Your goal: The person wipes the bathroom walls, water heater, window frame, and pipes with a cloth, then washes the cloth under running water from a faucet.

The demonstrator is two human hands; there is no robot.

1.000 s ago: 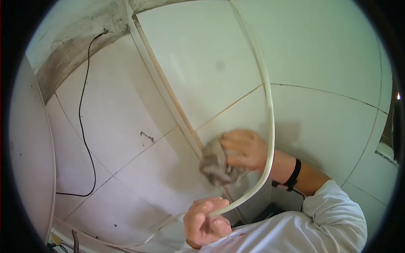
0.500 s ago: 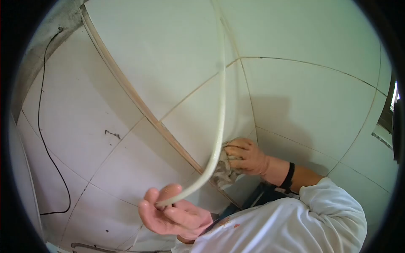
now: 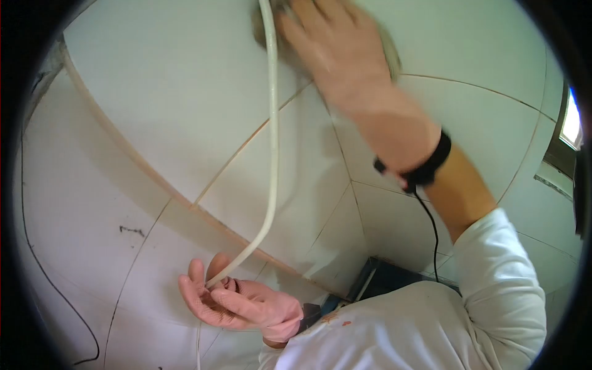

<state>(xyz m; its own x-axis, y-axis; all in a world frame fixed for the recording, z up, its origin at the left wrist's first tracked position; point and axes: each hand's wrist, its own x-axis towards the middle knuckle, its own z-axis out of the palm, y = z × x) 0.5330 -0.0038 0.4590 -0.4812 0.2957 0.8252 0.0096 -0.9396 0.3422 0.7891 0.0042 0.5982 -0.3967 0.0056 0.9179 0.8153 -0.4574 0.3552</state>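
Observation:
My left hand, in a pink rubber glove, is closed round the lower end of a thin white hose. From there the hose curves up and leaves the view at the top. My right hand, also gloved and smeared by motion, is high on the tiled wall. Under it a greyish cloth shows at both sides of the hand, pressed to the tiles. The hose passes just left of the right fingers, in front of the cloth.
A brownish trim strip crosses the tiles diagonally. At the left hangs a thin black cable. A dark blue object stands low in the corner, and a window is at the right. My right wrist wears a black strap with a cord.
My right hand has moved up the wall with the cloth, from the low corner to near the top of view. My left hand still holds the hose; the view has shifted somewhat.

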